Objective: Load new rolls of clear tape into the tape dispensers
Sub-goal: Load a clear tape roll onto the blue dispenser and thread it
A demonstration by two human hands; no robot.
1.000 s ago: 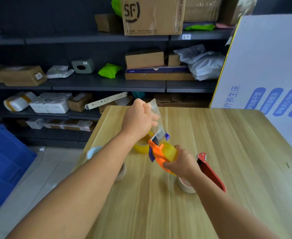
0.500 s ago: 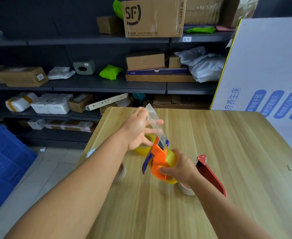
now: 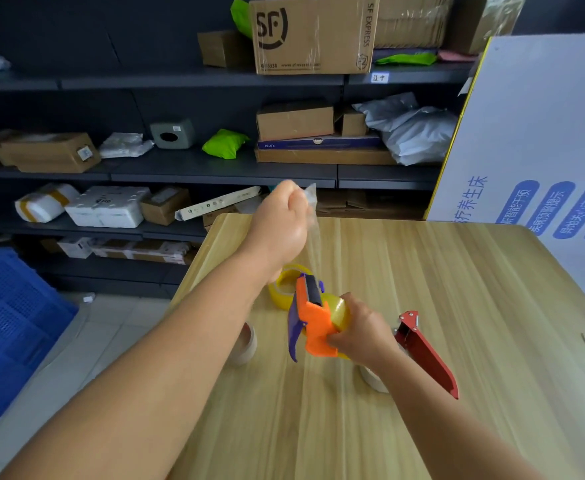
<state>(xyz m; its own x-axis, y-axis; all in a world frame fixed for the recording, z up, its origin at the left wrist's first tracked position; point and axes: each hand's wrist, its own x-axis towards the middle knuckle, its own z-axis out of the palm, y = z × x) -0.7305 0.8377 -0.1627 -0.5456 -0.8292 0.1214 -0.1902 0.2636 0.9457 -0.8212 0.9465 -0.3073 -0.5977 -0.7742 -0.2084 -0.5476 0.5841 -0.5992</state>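
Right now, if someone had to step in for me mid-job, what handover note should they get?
Left hand: pinches the clear tape strip, stretched up from the orange dispenser.
Right hand: grips that dispenser above the table; a roll sits in it.
Red dispenser lies on the table at right. Yellowish roll lies behind the orange one.
Done: roll seated in orange dispenser.
Left: finish the tape end, then load the red one.

The plastic tape dispenser [image 3: 313, 323] was orange with a purple flap; at its 11 o'clock lay a yellowish tape roll [image 3: 286, 284], at 3 o'clock a red metal dispenser [image 3: 426, 351], on the pale wood-grain table [image 3: 422, 289].
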